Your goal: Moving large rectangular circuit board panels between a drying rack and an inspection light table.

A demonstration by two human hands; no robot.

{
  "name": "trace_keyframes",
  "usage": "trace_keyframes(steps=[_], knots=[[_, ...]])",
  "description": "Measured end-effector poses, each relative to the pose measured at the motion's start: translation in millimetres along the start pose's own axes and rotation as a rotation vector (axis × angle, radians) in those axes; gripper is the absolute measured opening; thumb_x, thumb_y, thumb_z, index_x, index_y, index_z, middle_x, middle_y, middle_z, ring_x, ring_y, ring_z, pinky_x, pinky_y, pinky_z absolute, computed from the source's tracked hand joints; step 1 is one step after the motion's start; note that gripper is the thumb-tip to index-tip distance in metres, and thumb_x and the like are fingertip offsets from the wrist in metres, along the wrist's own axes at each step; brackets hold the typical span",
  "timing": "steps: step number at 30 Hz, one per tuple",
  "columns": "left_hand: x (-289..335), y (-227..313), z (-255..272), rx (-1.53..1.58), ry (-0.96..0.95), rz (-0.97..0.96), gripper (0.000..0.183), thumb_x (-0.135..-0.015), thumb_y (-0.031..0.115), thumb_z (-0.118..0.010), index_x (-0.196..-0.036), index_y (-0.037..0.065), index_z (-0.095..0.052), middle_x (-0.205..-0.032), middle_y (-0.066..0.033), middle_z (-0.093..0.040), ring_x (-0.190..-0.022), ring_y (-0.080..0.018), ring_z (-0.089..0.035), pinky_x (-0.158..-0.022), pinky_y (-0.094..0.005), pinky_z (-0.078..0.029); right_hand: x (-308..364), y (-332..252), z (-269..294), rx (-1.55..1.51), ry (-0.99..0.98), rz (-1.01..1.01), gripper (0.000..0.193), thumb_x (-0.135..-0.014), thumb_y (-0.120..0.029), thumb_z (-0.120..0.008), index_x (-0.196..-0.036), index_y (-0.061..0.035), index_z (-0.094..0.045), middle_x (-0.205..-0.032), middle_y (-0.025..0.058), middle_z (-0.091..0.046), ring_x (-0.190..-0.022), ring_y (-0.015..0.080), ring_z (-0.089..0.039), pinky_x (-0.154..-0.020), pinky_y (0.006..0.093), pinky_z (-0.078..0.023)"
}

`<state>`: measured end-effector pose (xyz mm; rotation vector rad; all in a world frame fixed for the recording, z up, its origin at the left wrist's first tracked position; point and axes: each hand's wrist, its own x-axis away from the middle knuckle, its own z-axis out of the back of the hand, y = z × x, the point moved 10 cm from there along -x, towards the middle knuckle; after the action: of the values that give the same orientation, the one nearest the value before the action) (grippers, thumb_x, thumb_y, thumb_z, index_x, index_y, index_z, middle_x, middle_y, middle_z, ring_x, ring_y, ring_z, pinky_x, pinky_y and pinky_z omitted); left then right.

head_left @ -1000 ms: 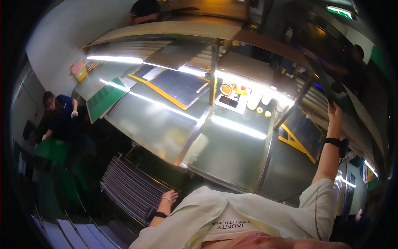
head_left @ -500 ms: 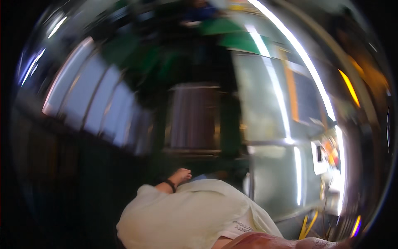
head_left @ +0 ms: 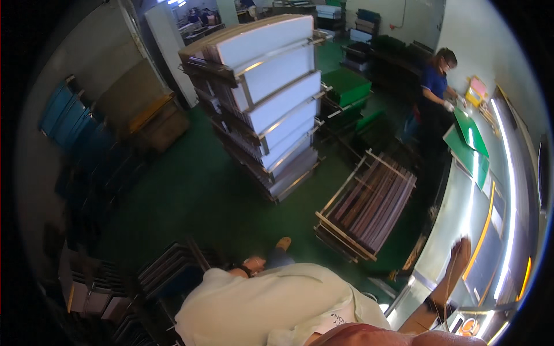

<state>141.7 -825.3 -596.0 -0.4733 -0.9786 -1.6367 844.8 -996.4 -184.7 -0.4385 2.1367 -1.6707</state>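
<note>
View now off bench (head_left: 461,190), toward rack cart (head_left: 265,98), slat pallet (head_left: 369,205).

Wearer's body, bottom centre of frame: pale cream short-sleeve shirt (head_left: 271,305) w/ small dark print near the hem, lower right. Dark band on left wrist (head_left: 247,270), bottom centre. Right forearm bare, dark band at wrist (head_left: 440,305), lower right.

Count: one tall rack (head_left: 262,98) of white panels, far centre, five panels showing on its face; one low cart (head_left: 369,205) of dark upright sheets, right of centre; one co-worker (head_left: 430,95) far right; two green sheets (head_left: 470,144) on the long shiny table (head_left: 456,230), right
</note>
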Motion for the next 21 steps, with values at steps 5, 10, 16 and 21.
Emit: trace_keyframes(steps=[5,10,16,21], knots=[[-32.1,-88.9,-8.8,0.176,0.046,0.265,0.041,-0.082,0.040,-0.047,-0.101,0.006,-0.063,-0.108,-0.0211,-0.057,-0.103,-0.0362,-0.053,-0.088,-0.0447,-0.041,15.7,-108.7,-428.0,0.325,-0.749,0.363,0.026,-0.090,-0.026,-0.051,-0.072,-0.0060,-0.052,-0.058,-0.0024,-0.045,-0.048,0.0056,-0.039,-0.043,0.0198,-0.027],[-60.2,-169.0,16.2,0.094,0.132,-0.089,0.037,-0.077,0.040,-0.055,-0.091,0.007,-0.065,-0.088,-0.0187,-0.063,-0.081,-0.0344,-0.060,-0.071,-0.0454,-0.046,30.3,-167.3,-704.3,0.442,-1.031,1.027,0.032,-0.087,-0.026,-0.053,-0.066,-0.0021,-0.051,-0.052,0.0010,-0.043,-0.045,0.0089,-0.042,-0.041,0.0237,-0.034],[-48.1,-225.8,38.0,0.474,0.170,0.083,0.041,-0.077,0.042,-0.056,-0.072,0.002,-0.062,-0.067,-0.0193,-0.060,-0.061,-0.0323,-0.057,-0.057,-0.0437,-0.046,-0.2,-133.0,-896.7,0.558,-0.952,0.537,0.042,-0.086,-0.036,-0.053,-0.063,-0.0006,-0.053,-0.051,0.0047,-0.051,-0.041,0.0119,-0.046,-0.037,0.0254,-0.036],[-61.1,-222.6,50.7,0.673,0.210,0.128,0.041,-0.077,0.042,-0.056,-0.073,0.001,-0.062,-0.067,-0.0188,-0.059,-0.060,-0.0312,-0.057,-0.057,-0.0431,-0.045,-14.2,-103.6,-967.4,0.679,-0.901,0.339,0.045,-0.085,-0.041,-0.053,-0.060,-0.0037,-0.051,-0.049,0.0032,-0.047,-0.037,0.0108,-0.042,-0.032,0.0249,-0.030]])
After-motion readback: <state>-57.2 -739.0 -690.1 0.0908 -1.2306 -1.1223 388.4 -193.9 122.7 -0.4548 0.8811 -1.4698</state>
